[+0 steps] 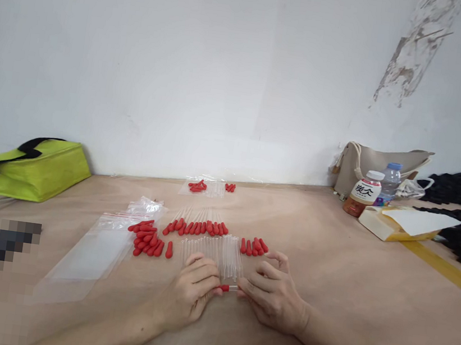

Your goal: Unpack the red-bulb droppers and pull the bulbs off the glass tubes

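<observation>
Between my two hands is one dropper, lying level near the table's front. My left hand (197, 287) pinches its red rubber bulb (223, 288), which is partly covered by the fingers. The clear tube (233, 288) runs from the bulb into the closed fingers of my right hand (274, 294). Just beyond lie clear glass tubes (230, 254) in a row. Behind them is a row of droppers with red bulbs fitted (206, 227). Loose red bulbs lie in a pile (147, 239) to the left, and several more (253, 247) lie by my right hand.
Clear zip bags (87, 255) lie at left. A bag with red bulbs and tubes (205, 188) lies near the wall. A lime-green bag (44, 170) stands far left. At right are a brown drink bottle (363, 194), a water bottle (389, 185), a grey bag (347, 168) and an open packet (385, 224).
</observation>
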The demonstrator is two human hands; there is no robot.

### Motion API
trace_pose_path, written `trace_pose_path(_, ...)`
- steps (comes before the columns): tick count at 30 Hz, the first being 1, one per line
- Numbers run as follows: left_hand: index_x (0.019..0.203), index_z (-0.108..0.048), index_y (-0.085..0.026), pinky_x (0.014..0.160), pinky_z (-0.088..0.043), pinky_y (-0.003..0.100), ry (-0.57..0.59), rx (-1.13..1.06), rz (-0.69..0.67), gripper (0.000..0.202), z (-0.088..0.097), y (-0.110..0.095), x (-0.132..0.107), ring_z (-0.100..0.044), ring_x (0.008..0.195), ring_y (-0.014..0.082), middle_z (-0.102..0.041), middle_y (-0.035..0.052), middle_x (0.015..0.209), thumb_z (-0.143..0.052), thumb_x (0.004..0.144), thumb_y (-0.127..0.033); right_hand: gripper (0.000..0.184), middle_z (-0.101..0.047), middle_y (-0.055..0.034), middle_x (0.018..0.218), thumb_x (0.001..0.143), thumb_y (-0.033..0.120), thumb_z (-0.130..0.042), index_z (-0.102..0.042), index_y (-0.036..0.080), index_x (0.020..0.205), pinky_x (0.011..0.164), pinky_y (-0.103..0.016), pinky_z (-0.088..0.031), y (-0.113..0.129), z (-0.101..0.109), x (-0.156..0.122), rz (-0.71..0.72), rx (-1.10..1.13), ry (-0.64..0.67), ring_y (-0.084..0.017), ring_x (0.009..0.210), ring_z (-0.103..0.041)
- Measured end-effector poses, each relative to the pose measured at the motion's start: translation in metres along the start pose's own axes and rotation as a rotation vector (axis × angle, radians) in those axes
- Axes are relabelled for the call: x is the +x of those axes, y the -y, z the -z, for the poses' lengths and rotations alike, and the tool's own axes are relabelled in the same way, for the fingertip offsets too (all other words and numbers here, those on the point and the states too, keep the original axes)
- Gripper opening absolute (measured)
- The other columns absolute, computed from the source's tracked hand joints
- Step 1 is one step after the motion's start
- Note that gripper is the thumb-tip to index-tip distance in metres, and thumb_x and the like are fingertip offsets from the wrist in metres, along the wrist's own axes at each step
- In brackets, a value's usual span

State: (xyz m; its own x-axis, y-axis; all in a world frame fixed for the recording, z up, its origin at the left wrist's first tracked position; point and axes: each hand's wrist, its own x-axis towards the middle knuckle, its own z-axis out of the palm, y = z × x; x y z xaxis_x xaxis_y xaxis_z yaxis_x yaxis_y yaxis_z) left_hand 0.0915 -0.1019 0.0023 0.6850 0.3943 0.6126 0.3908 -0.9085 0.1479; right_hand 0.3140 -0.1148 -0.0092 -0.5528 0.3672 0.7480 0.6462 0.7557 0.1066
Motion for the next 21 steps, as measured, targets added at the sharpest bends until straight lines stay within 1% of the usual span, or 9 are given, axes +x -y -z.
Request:
trace_pose_path(3,0.084,-0.056,-0.019,0.076,-0.041,0.034,-0.083,0.008,0.013,0.013,0.005,0.006,-0.006,-0.056,0.079,0.0177,-0.06,0.0054,0.078,-0.044,0.084,-0.013,0.018,-0.057,0.0039,0.055,0.086,0.025,-0.046,-0.062,0.023,0.076,0.084,-0.034,-0.025,-0.009,0.005,-0.005,-0.079,0.002,-0.037,-0.011,0.063,-0.046)
trace_pose_path(5,0.086,-0.057,-0.02,0.075,-0.043,0.033,-0.103,0.007,0.076,0.013,0.007,0.01,-0.01,-0.055,0.079,0.0173,-0.059,0.0055,0.08,-0.045,0.084,-0.014,0.019,-0.06,0.003,0.06,0.086,0.027,-0.046,-0.063,0.024,0.078,0.081,-0.033,-0.026,-0.015,0.007,-0.007,-0.166,-0.008,-0.046,-0.011,0.065,-0.048)
trace_pose_path(8,0.094,-0.059,-0.021,0.068,-0.045,0.027,-0.082,-0.004,0.175,0.016,0.009,0.013,-0.01,-0.054,0.077,0.0151,-0.056,0.0051,0.083,-0.046,0.085,-0.017,0.019,-0.063,0.0022,0.064,0.086,0.031,-0.048,-0.065,0.025,0.081,0.076,-0.032,-0.027,-0.017,0.005,-0.005,-0.217,0.013,-0.029,-0.01,0.062,-0.051)
trace_pose_path(11,0.103,-0.058,-0.022,0.071,-0.045,0.027,-0.149,0.028,0.289,0.022,0.019,0.019,-0.001,-0.053,0.081,0.0149,-0.053,0.0051,0.087,-0.043,0.087,-0.02,0.021,-0.064,-0.0007,0.068,0.088,0.025,-0.043,-0.064,0.022,0.09,0.071,-0.029,-0.03,-0.013,0.002,0.001,-0.284,0.06,0.002,-0.011,0.063,-0.053)
trace_pose_path(13,0.104,-0.059,-0.022,0.076,-0.045,0.029,-0.195,0.078,0.405,0.025,0.034,0.031,0.006,-0.053,0.087,0.0163,-0.053,0.0056,0.091,-0.042,0.087,-0.023,0.025,-0.064,-0.0041,0.075,0.089,0.02,-0.039,-0.062,0.019,0.101,0.07,-0.028,-0.031,-0.011,0.0,0.007,-0.321,0.094,0.03,-0.012,0.068,-0.054)
trace_pose_path(15,0.101,-0.061,-0.02,0.074,-0.046,0.028,-0.198,0.108,0.532,0.025,0.055,0.05,0.011,-0.054,0.089,0.0175,-0.054,0.0061,0.093,-0.043,0.085,-0.029,0.027,-0.064,-0.0055,0.077,0.088,0.018,-0.038,-0.06,0.017,0.103,0.07,-0.028,-0.033,-0.012,-0.001,0.015,-0.317,0.132,0.046,-0.013,0.07,-0.053)
trace_pose_path(17,0.1,-0.061,-0.019,0.067,-0.047,0.027,-0.181,0.069,0.657,0.028,0.079,0.072,0.01,-0.056,0.084,0.0177,-0.058,0.0063,0.092,-0.045,0.082,-0.035,0.025,-0.063,-0.0044,0.073,0.088,0.018,-0.038,-0.062,0.017,0.097,0.069,-0.027,-0.032,-0.014,-0.004,0.028,-0.3,0.156,0.034,-0.013,0.068,-0.052)
trace_pose_path(19,0.103,-0.057,-0.017,0.058,-0.046,0.025,-0.155,0.022,0.763,0.035,0.103,0.092,0.005,-0.057,0.069,0.0158,-0.06,0.0046,0.083,-0.05,0.077,-0.04,0.023,-0.062,-0.0025,0.067,0.086,0.019,-0.041,-0.064,0.018,0.087,0.067,-0.027,-0.03,-0.015,-0.009,0.041,-0.284,0.14,-0.01,-0.012,0.064,-0.051)
trace_pose_path(21,0.101,-0.056,-0.017,0.051,-0.044,0.024,-0.113,0.037,0.827,0.04,0.123,0.108,-0.004,-0.055,0.059,0.0139,-0.06,0.0022,0.074,-0.055,0.073,-0.045,0.021,-0.061,-0.001,0.062,0.084,0.019,-0.045,-0.065,0.018,0.077,0.066,-0.027,-0.028,-0.014,-0.018,0.053,-0.262,0.09,-0.068,-0.011,0.061,-0.05)
